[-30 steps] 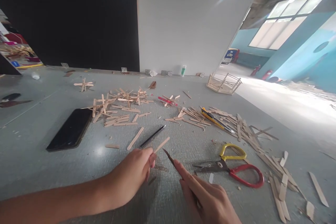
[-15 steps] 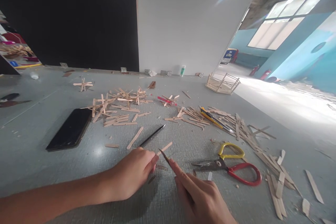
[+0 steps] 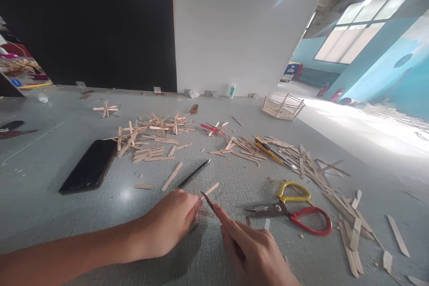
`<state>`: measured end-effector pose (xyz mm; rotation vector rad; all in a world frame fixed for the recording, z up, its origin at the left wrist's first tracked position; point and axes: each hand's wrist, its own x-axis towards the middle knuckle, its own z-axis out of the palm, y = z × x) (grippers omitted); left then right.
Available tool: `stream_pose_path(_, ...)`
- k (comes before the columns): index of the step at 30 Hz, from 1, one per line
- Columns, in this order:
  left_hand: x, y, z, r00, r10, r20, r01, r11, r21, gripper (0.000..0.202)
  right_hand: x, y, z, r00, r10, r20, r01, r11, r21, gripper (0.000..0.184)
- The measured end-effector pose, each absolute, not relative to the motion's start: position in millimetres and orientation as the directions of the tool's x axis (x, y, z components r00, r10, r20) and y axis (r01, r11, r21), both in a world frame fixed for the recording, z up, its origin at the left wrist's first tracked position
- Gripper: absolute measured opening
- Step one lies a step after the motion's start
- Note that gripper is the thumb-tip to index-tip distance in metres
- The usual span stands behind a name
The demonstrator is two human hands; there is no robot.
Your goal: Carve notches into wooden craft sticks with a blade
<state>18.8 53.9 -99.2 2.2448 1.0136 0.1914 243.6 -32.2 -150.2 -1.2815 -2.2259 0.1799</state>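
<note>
My left hand (image 3: 169, 225) rests on the grey table (image 3: 50, 214), its fingers pinched on a short wooden stick (image 3: 210, 189) that points up and right. My right hand (image 3: 256, 254) grips a craft knife (image 3: 207, 200), forefinger stretched along its back. The dark blade tip touches the stick just beyond my left fingertips. A black pen (image 3: 194, 173) lies a little farther back, and red-and-yellow scissors (image 3: 296, 212) lie to the right of my hands.
A black phone (image 3: 90, 166) lies at the left. Several piles of wooden sticks (image 3: 152, 140) spread across the middle and right, with a yellow utility knife (image 3: 273, 153) among them. A stick-built frame (image 3: 283, 106) and a glue bottle (image 3: 232, 90) stand near the white board at the back.
My right hand has slid left, bringing the knife tip from a gap beside the stick up against it. My left hand has barely moved.
</note>
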Motion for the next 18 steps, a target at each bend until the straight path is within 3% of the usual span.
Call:
stream_pose_path(12, 17.2, 50.5, -107.5, 0.691, 0.716, -0.102, 0.629, -0.525, 0.574, 0.036, 231.4, -27.7, -120.3, -0.25, 0.933, 0.261, 0.665, 0.361, -0.654, 0.048)
stream_pose_path(18, 15.4, 49.7, -112.9, 0.71, 0.7, -0.073, 0.607, -0.556, 0.568, 0.036, 229.9, -33.1, -130.5, -0.311, 0.909, 0.279, 0.672, 0.418, -0.611, 0.052)
